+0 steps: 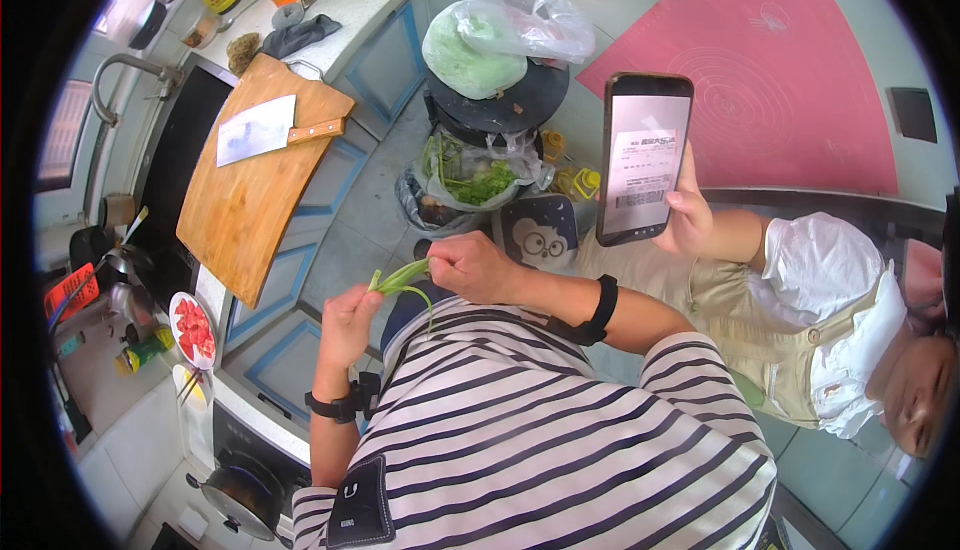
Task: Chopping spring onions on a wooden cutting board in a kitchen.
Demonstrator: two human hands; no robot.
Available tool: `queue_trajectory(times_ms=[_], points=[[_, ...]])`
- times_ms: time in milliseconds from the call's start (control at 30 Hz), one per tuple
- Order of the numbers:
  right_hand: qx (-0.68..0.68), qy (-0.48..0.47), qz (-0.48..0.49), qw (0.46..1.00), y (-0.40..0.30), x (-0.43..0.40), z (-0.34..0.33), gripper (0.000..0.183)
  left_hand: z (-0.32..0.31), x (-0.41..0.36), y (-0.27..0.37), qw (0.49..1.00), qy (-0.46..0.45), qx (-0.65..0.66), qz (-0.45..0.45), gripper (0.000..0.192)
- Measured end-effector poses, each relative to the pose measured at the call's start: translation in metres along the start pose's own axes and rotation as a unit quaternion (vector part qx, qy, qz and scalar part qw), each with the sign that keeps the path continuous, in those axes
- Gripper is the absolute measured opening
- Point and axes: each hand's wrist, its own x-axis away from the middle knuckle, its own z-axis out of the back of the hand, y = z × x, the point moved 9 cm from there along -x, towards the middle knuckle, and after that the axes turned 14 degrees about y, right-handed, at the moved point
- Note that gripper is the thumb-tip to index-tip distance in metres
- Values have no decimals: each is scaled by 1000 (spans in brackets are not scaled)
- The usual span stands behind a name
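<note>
Thin green vegetable stalks [401,277] stretch between my two hands in front of my striped shirt. My left hand [349,325] pinches their cut-looking ends, and my right hand [472,268] grips the other end in a closed fist. One strand droops loose below. Just beyond my right hand, a bin lined with a plastic bag holds leafy green stems [480,182]. Off to the left, a wooden cutting board [247,220] lies over the sink edge. On it rests a cleaver [255,132] with a wooden handle.
Another person's hand [686,212] holds up a phone [645,160] close on my right. A plate of cut red meat [193,331] and a bowl with chopsticks [193,387] stand on the counter, near a lidded pot [244,501]. Plastic bags [480,47] sit atop a black round stand.
</note>
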Motion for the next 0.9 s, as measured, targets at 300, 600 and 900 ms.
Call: queue_trajectory(times_ms=[300,600,900], points=[[80,-99,54,990,-10,17,10,17,-8,-8,18,993,-94,-51,-50,19],[279,-287,155,903,-19,47,-6,21,-27,2,34,971,-212,-71,-89,18],[298,-151,28,942,11,17,16,26,-27,2,39,987,-92,-107,-78,21]])
